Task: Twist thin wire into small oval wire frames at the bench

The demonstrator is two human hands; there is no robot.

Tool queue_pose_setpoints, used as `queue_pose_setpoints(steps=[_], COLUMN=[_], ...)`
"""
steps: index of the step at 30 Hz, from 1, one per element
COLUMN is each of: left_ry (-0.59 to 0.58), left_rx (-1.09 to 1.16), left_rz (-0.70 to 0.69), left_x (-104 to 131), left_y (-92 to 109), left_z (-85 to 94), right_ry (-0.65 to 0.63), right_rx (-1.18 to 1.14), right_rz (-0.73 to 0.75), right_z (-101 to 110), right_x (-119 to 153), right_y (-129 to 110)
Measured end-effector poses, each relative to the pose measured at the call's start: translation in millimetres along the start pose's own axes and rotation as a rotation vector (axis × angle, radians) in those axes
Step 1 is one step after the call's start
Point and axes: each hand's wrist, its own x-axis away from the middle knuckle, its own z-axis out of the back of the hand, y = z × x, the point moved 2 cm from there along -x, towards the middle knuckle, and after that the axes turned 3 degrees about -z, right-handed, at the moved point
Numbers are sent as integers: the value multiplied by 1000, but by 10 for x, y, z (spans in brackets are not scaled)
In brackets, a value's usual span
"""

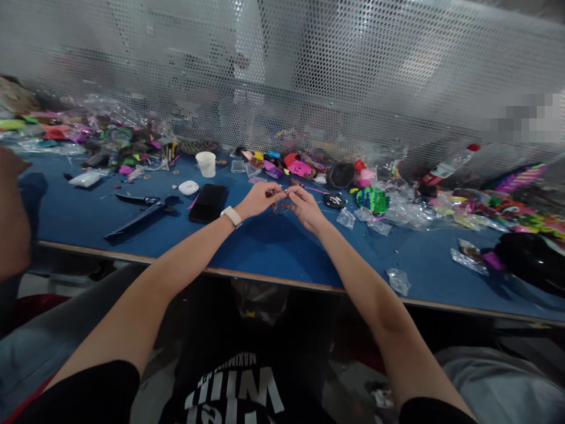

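Note:
Both hands meet above the blue table (273,247). My left hand (260,199), with a pale watch (232,217) at its wrist, is closed in a pinch. My right hand (305,207) pinches too, its fingertips close against those of the left. Something small and brownish shows between and below the fingers, too small to name. Left of the hands lies a black phone (208,203). To their right are a black round item with white marks (335,201) and a small clear plastic bag (346,218).
A perforated metal screen (282,76) rises behind the table. Colourful small items and plastic wrappers line the back. A white cup (206,164), a white case (188,187), dark blade-like pieces (136,218) and a bottle (450,166) stand or lie around. Another person's arm (13,212) is at left.

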Motion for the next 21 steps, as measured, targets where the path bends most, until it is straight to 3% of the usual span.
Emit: queue_pose_setpoints(steps=[4, 7, 12, 17, 21], left_ry=[-40, -90, -8, 123, 24], left_rx=[-159, -297, -581, -852, -957], left_rz=[8, 1, 21, 93, 163], left_x=[32, 30, 5, 8, 33], left_y=[-19, -66, -145, -128, -159], left_z=[2, 4, 96, 273, 276], right_ry=[70, -3, -124, -62, 90], right_rx=[278, 328, 395, 826, 946], right_rz=[-12, -87, -248, -65, 28], right_z=[125, 155, 171, 286, 393], right_x=[-18, 15, 91, 59, -6], right_y=[-17, -69, -149, -150, -55])
